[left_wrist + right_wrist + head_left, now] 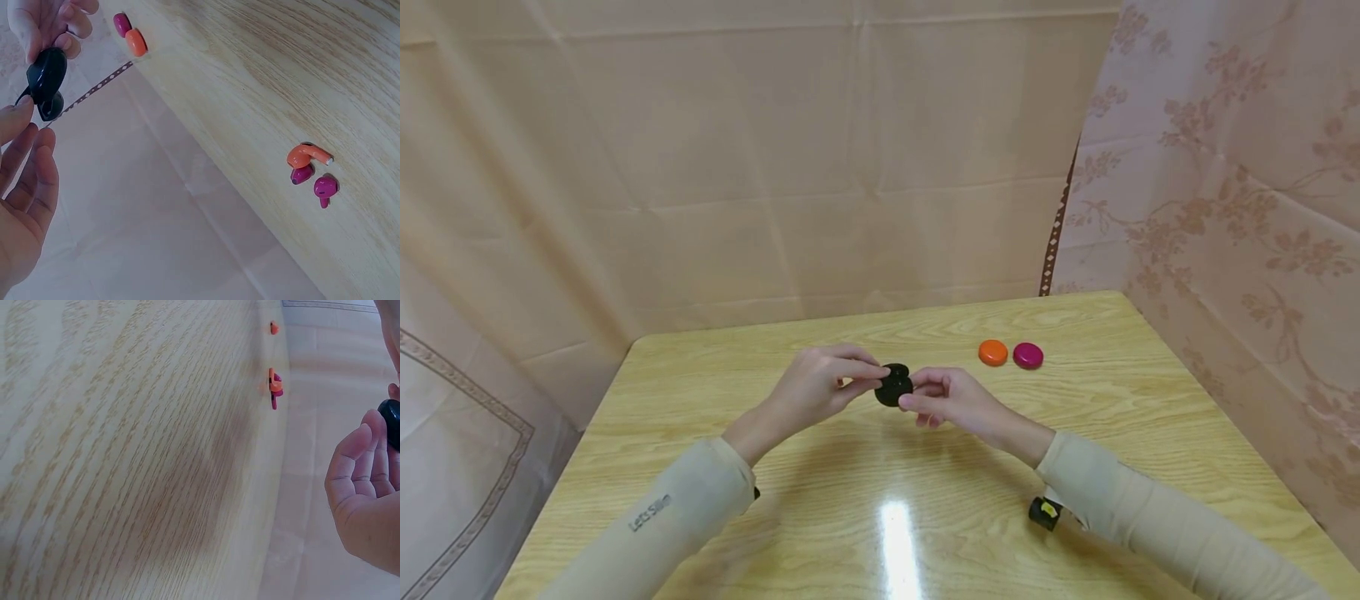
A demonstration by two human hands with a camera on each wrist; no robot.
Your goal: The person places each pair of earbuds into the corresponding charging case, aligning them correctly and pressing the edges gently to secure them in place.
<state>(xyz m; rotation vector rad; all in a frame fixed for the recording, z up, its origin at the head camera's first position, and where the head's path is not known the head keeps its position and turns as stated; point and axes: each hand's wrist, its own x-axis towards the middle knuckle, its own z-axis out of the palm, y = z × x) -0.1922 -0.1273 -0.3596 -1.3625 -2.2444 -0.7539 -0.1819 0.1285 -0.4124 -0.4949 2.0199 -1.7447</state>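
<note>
A black earbud case [895,392] is held up over the table between both hands, and its two rounded parts stand apart. My right hand [951,402] grips its right side between thumb and fingers. From the left, my left hand [823,379] pinches the black edge with thumb and fingertips; whether that is the lid or an earbud I cannot tell. In the left wrist view, the case [48,74] shows its glossy side, with the left thumb on its lower end. Only a sliver of the case [392,422] shows in the right wrist view.
An orange round case [992,352] and a magenta one [1028,356] lie side by side at the back right of the table [1120,400]. Loose on the wood are an orange earbud [306,152] and a magenta earbud [325,187]. Curtains hang behind and to the right.
</note>
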